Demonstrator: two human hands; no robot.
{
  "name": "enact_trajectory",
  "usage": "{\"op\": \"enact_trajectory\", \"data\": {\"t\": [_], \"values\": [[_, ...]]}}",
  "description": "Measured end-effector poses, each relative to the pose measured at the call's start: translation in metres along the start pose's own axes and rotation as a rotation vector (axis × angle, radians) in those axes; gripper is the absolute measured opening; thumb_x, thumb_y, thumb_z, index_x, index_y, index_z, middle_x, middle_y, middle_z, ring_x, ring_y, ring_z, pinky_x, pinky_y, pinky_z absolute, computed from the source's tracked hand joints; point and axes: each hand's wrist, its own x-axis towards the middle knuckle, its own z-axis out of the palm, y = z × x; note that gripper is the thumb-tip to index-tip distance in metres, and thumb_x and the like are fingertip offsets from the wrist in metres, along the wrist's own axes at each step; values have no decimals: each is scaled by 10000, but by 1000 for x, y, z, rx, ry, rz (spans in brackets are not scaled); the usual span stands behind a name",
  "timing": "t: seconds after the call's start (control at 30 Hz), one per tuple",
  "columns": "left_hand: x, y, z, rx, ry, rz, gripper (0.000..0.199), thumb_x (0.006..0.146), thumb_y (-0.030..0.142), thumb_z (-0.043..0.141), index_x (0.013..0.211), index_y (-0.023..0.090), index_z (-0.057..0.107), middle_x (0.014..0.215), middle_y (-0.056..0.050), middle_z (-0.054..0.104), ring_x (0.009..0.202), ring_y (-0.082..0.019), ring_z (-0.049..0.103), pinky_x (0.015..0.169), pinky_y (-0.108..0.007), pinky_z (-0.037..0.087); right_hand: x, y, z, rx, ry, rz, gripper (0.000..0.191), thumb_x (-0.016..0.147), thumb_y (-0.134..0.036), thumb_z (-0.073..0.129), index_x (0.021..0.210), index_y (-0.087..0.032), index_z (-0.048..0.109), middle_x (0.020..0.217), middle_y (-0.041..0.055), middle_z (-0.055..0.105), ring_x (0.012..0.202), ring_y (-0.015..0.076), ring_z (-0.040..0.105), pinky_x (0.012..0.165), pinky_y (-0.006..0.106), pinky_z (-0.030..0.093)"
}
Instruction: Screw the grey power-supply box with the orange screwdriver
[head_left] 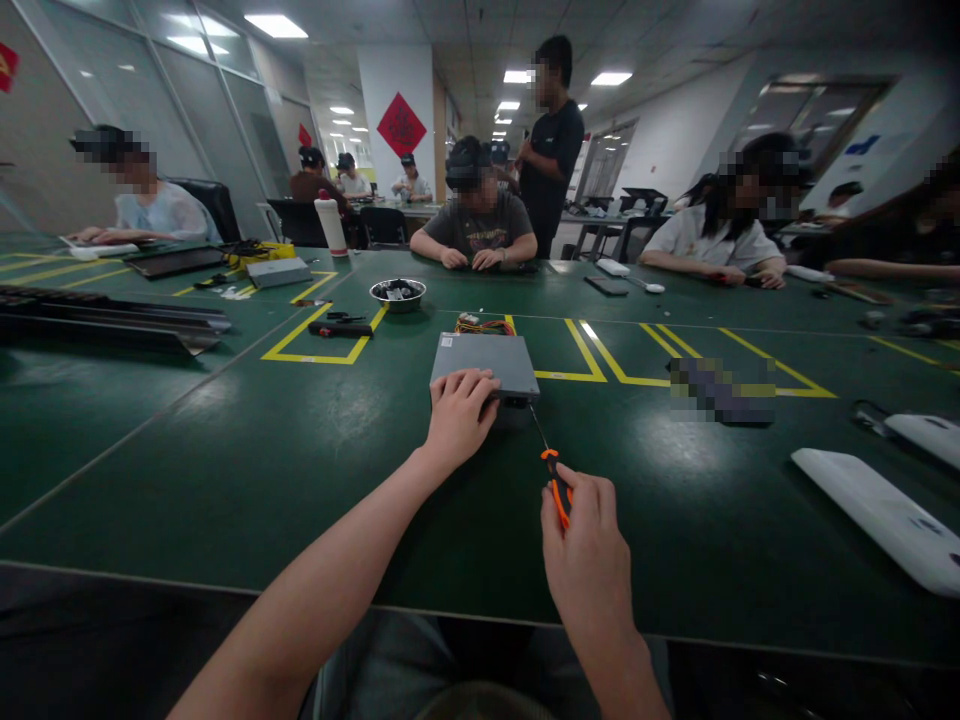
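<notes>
A grey metal computer power supply (491, 358) lies flat on the green table in front of me, its bundle of coloured wires (487, 326) at the far side. My left hand (461, 415) grips the near left part of the box, fingers over the top and thumb by the near face. In my right hand (589, 525) is a screwdriver (556, 485) with an orange and black handle. Its shaft points up and away, and the tip is at the box's near right corner. Whether the tip sits in a screw is too small to tell.
A metal bowl (397, 293) of small dark parts stands beyond, near tools (340, 328) inside a yellow-taped outline. White casings (881, 515) lie at the right, long dark metal panels (112, 318) at the left. A tall cup (331, 225) stands farther back. Several people sit across the table.
</notes>
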Motion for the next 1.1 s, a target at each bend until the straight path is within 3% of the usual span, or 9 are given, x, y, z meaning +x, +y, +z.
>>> {"op": "enact_trajectory", "data": {"t": [0.2, 0.33, 0.47, 0.67, 0.87, 0.97, 1.1], "values": [[-1, 0, 1, -2, 3, -2, 191, 835, 227, 479, 1016, 253, 535, 1173, -11, 564, 1095, -209, 446, 897, -393, 289, 1, 7, -4, 2, -5, 9, 352, 916, -333, 269, 1064, -176, 547, 907, 77, 624, 647, 151, 626, 508, 255, 486], [-1, 0, 1, -1, 3, 1, 188, 837, 229, 476, 1015, 251, 532, 1176, -5, 561, 1105, -212, 437, 901, -392, 286, 1, 6, 0, 36, -49, 0, 344, 879, -399, 346, 995, -134, 533, 937, 117, 556, 687, 178, 621, 461, 258, 496], [0, 0, 0, 1, 0, 4, 188, 841, 234, 469, 1018, 252, 530, 1181, -5, 558, 1099, -208, 440, 894, -389, 289, -2, 0, 3, 38, -56, -32, 340, 874, -290, 322, 1072, -80, 502, 1003, 163, 457, 734, 188, 615, 489, 274, 526], [0, 2, -3, -1, -6, 0, 198, 837, 229, 471, 1021, 254, 538, 1173, -15, 561, 1095, -210, 444, 890, -391, 292, -4, -1, -6, -25, 1, -81, 323, 892, -273, 330, 1117, -171, 537, 950, 102, 547, 738, 165, 618, 502, 239, 512], [0, 2, -2, 4, -8, -12, 208, 833, 223, 474, 1027, 255, 541, 1178, -17, 559, 1105, -212, 440, 899, -393, 292, -2, 3, -11, -24, -40, 8, 374, 910, -360, 271, 1070, -180, 556, 890, 74, 595, 580, 130, 597, 432, 231, 464], [0, 2, -2, 5, -12, -11, 202, 839, 232, 468, 1028, 251, 537, 1182, -13, 559, 1107, -206, 440, 901, -387, 292, -1, 2, -8, -33, -46, -25, 347, 885, -377, 336, 1070, -160, 535, 935, 109, 570, 729, 194, 606, 497, 281, 502], [0, 2, -1, 3, -11, -5, 198, 841, 238, 465, 1027, 246, 534, 1188, -12, 559, 1112, -207, 437, 908, -391, 289, -2, -2, -4, 32, 6, -139, 308, 866, -249, 359, 1124, -132, 477, 1061, 159, 510, 967, 245, 550, 715, 372, 524]]}}
